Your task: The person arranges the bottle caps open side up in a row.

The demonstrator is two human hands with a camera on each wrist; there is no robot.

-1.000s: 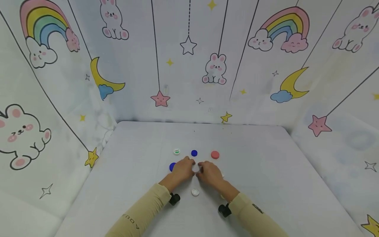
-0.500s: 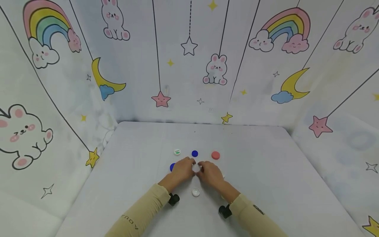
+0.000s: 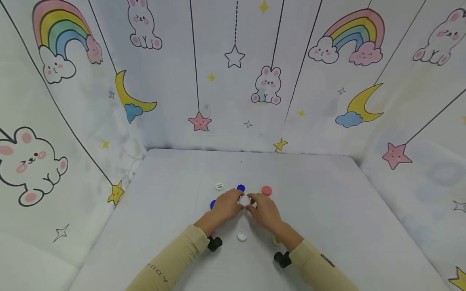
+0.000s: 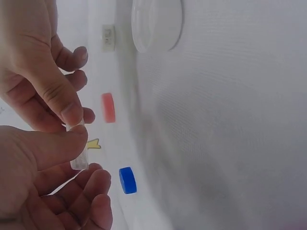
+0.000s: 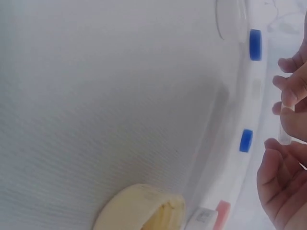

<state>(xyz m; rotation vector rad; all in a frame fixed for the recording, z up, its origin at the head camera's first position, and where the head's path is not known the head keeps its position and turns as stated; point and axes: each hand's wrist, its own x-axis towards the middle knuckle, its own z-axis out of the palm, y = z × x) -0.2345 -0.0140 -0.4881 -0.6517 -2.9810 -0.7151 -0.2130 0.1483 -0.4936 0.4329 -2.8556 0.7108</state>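
Observation:
Both hands meet over the table and pinch one small round translucent white bottle cap (image 3: 244, 201) between them, seen edge-on in the left wrist view (image 4: 80, 160). My left hand (image 3: 226, 204) holds its left side with thumb and fingers. On the right side, my right hand (image 3: 267, 210) grips it with thumb and bent fingers. The held cap is clear of the table in both wrist views. Beyond the hands lie a blue cap (image 3: 240, 188), a red cap (image 3: 267, 190) and a white cap with green print (image 3: 219, 186). Another blue cap (image 3: 213, 204) is partly hidden by the left hand.
Nearer the body sits a white ringed cap (image 3: 242, 236). By the right wrist is a cream cap (image 5: 139, 211), and a pink thing (image 3: 212, 233) peeks out by the left wrist. A whitish labelled piece (image 5: 201, 219) stands near the red cap. Printed cloth walls surround the white table (image 3: 174, 173).
Both hands have risen a little with the white cap between them, shifting slightly forward and right. More of the cream cap and a bit of pink now show beside the wrists.

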